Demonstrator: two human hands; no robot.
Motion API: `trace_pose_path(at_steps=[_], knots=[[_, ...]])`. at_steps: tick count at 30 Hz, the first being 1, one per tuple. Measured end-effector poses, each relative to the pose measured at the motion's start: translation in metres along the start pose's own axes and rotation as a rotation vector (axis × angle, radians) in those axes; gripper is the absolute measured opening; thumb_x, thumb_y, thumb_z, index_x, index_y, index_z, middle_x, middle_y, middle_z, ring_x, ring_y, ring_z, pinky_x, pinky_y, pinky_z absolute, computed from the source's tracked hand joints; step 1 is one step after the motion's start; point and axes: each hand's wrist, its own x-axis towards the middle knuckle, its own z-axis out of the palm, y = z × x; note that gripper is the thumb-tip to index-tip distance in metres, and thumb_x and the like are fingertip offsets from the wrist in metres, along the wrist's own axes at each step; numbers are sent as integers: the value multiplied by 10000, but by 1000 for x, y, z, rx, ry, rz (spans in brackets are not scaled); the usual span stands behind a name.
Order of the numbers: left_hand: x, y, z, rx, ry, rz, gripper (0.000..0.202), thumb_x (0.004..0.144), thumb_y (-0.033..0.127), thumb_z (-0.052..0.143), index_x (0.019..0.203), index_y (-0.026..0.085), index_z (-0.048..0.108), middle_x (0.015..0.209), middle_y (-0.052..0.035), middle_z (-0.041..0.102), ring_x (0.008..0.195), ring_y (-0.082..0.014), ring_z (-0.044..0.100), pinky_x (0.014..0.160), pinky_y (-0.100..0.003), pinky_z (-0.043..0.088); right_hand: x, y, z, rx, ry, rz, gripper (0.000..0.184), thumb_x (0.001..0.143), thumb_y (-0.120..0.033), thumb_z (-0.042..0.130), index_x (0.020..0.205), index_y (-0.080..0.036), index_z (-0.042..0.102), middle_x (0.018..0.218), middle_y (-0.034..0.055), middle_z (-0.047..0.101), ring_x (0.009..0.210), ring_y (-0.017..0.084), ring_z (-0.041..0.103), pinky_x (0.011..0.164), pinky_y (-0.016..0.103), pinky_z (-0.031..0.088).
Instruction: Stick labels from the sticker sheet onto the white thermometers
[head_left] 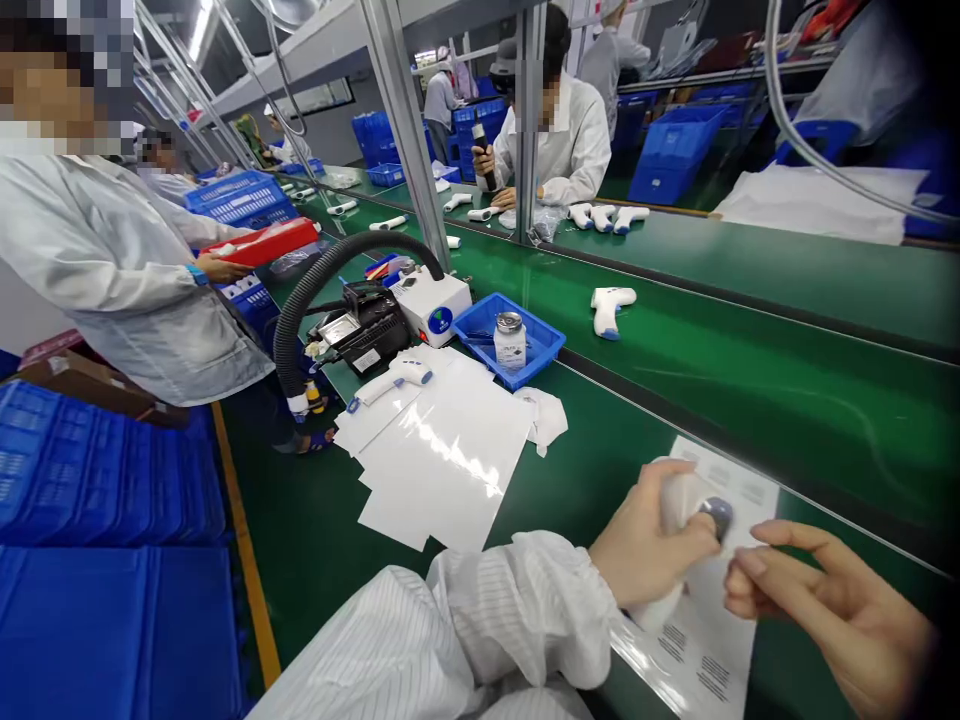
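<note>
My left hand (649, 545) is closed round a white thermometer gun (679, 495), its blue-grey end turned toward my right hand. The gun is partly hidden by my fingers and a little blurred. Close beside it, my right hand (825, 595) has its thumb pressed against its fingers, while the index finger reaches out above. Anything in that pinch is too small to make out. Below both hands lies a pale sheet with blocks of printed text (716, 650), its upper part showing behind the gun.
Left of my hands lie glossy white sheets (450, 440) with another thermometer gun (394, 380) on them. Behind are a blue tray (551, 345) holding a white jar (510, 342), a white machine (431, 300) and a black hose (289, 330). A thermometer gun (606, 310) lies on the green belt.
</note>
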Motion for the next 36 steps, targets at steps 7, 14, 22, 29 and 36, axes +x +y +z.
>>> trace_pose_path(at_steps=[7, 14, 22, 29, 36], knots=[[0, 8, -5, -203, -179, -22, 865, 615, 73, 592, 1389, 302, 283, 959, -1, 505, 555, -71, 501, 495, -221, 450, 0, -38, 14, -138, 67, -347, 410, 733, -405, 716, 1089, -273, 563, 1151, 85, 590, 1059, 281, 584, 885, 468, 515], [-15, 13, 0, 99, -74, 192, 837, 696, 26, 504, 1449, 277, 238, 1370, -88, 433, 1157, -250, 519, 980, -401, 442, 1, -58, 18, -72, 84, -372, 51, 843, -315, 630, 845, -308, 579, 950, 35, 618, 966, 267, 599, 875, 422, 495], [-16, 11, 2, 25, -76, 191, 830, 767, 88, 569, 1475, 239, 161, 1392, -129, 444, 1206, -266, 526, 1005, -421, 455, -3, -51, 38, 88, -28, -227, 368, 780, -349, 677, 1116, -342, 529, 1206, 32, 595, 1157, 270, 574, 1018, 437, 479], [-21, 36, -69, 506, -192, 456, 847, 701, 253, 731, 1467, 251, 371, 1359, -117, 522, 1276, -344, 478, 1024, -490, 440, 25, -30, 12, -116, -237, -9, 420, 737, -552, 641, 1035, -257, 628, 711, 54, 688, 643, 281, 669, 605, 418, 530], [-39, 72, -263, 1054, 877, 44, 359, 913, 182, 531, 1261, 95, 541, 1312, -152, 543, 1265, -342, 449, 1068, -571, 321, 180, -7, -72, -787, 333, -206, 281, 645, -479, 757, 746, -253, 623, 893, 220, 657, 891, 358, 653, 604, 461, 316]])
